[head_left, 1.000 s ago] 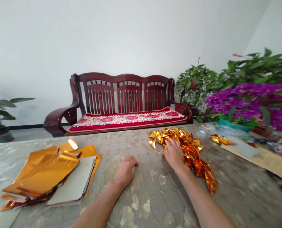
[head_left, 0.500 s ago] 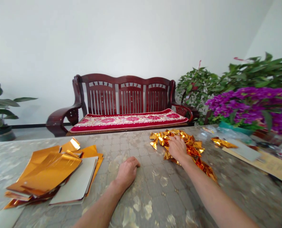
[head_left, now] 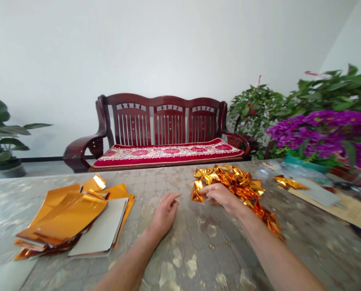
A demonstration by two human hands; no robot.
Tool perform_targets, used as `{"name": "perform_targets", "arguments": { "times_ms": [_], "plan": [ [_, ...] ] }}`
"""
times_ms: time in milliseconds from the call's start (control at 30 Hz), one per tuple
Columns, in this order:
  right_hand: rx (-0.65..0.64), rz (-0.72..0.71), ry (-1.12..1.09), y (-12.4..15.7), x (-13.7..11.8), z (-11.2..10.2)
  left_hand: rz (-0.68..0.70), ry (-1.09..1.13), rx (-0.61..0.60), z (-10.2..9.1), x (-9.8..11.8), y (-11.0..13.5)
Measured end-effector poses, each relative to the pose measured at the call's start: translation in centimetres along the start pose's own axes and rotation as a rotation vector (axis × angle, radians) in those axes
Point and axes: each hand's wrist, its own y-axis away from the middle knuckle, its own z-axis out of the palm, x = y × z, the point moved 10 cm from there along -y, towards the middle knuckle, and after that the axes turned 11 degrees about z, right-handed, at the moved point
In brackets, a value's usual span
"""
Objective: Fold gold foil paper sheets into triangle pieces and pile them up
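My right hand [head_left: 220, 196] is at the near left side of a heap of folded gold foil papers [head_left: 239, 182]. Its fingers close on one folded gold foil paper [head_left: 196, 193] at the heap's left edge; the exact grip is partly hidden. My left hand [head_left: 166, 212] rests on the table to the left of the heap, its fingers loosely bent and apart, with nothing in them. Farther left lies a loose stack of flat gold foil sheets [head_left: 68, 214], with a pale sheet [head_left: 103, 226] face up on its right side.
Across the patterned tabletop [head_left: 195, 258] stands a dark red wooden bench [head_left: 168, 125] with a red cushion [head_left: 171, 152]. On the right are purple flowers [head_left: 323, 133], clear plastic wrapping [head_left: 268, 167] and a tan cardboard piece [head_left: 332, 210]. A potted plant [head_left: 7, 137] stands at far left.
My right hand has moved from on top of the heap to its near left edge, at a folded foil paper. My left hand's fingers have lifted and spread slightly. The view has shifted a little.
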Motion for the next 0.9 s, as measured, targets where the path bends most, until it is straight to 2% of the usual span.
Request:
{"name": "perform_targets", "arguments": {
  "times_ms": [33,100,167,267,400,567,700,900],
  "plan": [
    [-0.074,0.022,-0.067,0.3,0.2,1.5,-0.052,0.091,0.04,-0.1,-0.4,0.0],
    [-0.175,0.015,-0.151,0.9,0.3,3.9,-0.165,0.338,0.035,0.8,-1.0,0.1],
    [-0.214,-0.006,-0.212,1.2,0.4,5.4,-0.222,0.565,-0.008,2.2,-0.8,0.3],
    [-0.231,-0.018,-0.318,1.2,0.9,6.3,-0.242,0.751,-0.041,3.3,-0.1,0.4],
    [-0.3,-0.107,-0.467,1.4,0.9,7.3,-0.253,0.806,0.004,3.5,-0.5,0.4],
    [-0.34,-0.194,-0.568,1.7,0.9,8.8,-0.285,0.735,0.12,2.7,-2.0,0.4],
    [-0.256,-0.294,-0.589,1.9,0.4,8.9,-0.311,0.726,0.163,2.3,-2.2,0.4],
    [-0.096,-0.385,-0.484,2.2,0.0,8.3,-0.393,0.778,0.21,2.2,-2.4,0.8]
  ]
}}
